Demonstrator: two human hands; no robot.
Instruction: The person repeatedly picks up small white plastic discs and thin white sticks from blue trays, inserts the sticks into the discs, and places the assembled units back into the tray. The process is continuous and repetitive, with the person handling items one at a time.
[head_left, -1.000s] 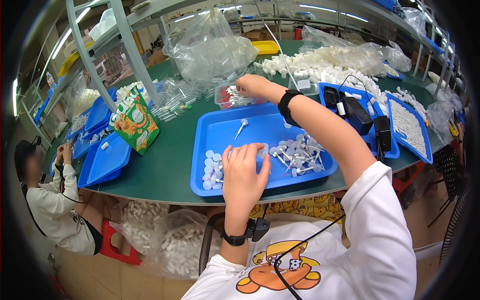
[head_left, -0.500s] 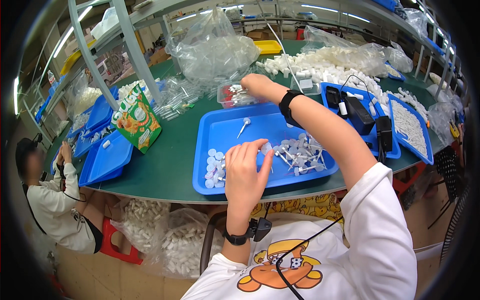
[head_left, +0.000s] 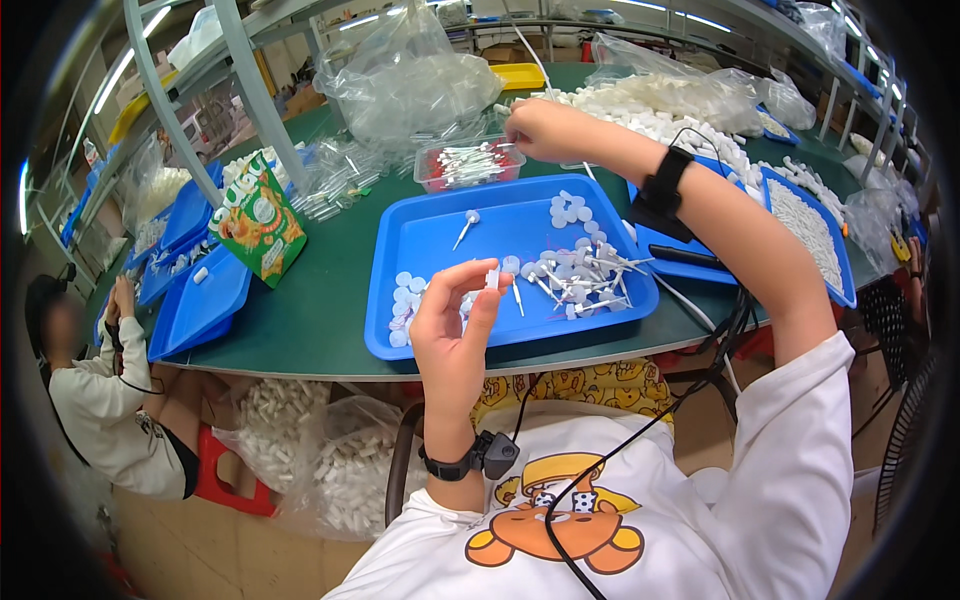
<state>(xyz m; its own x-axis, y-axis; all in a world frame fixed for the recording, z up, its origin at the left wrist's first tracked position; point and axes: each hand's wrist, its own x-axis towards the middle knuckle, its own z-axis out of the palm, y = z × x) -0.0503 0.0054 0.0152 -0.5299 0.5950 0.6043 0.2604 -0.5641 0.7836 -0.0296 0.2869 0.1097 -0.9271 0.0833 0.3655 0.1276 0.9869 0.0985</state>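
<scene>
My left hand (head_left: 455,320) is raised over the near edge of a blue tray (head_left: 400,235), pinching a small white cylinder (head_left: 492,278) between thumb and fingertips. In the tray, white discs (head_left: 405,290) lie at the left. At the right is a heap of thin white sticks with round disc ends (head_left: 585,280). One disc-ended stick (head_left: 466,228) lies apart from them. My right hand (head_left: 545,128) reaches over the far right corner of a clear box (head_left: 430,175) full of white sticks. Its fingers are curled, and what they hold, if anything, is hidden.
White tubes (head_left: 690,125) are heaped at the far right, near a blue tray of thin white sticks (head_left: 805,235). A green snack pouch (head_left: 262,225) stands left of my tray. Clear tubes (head_left: 335,180) and a plastic bag (head_left: 400,85) lie behind. Another person (head_left: 110,400) sits at the left.
My left hand has turned and now shows the white cylinder in a pinch. My right hand has moved from over the clear box to its far right corner. The view has shifted slightly.
</scene>
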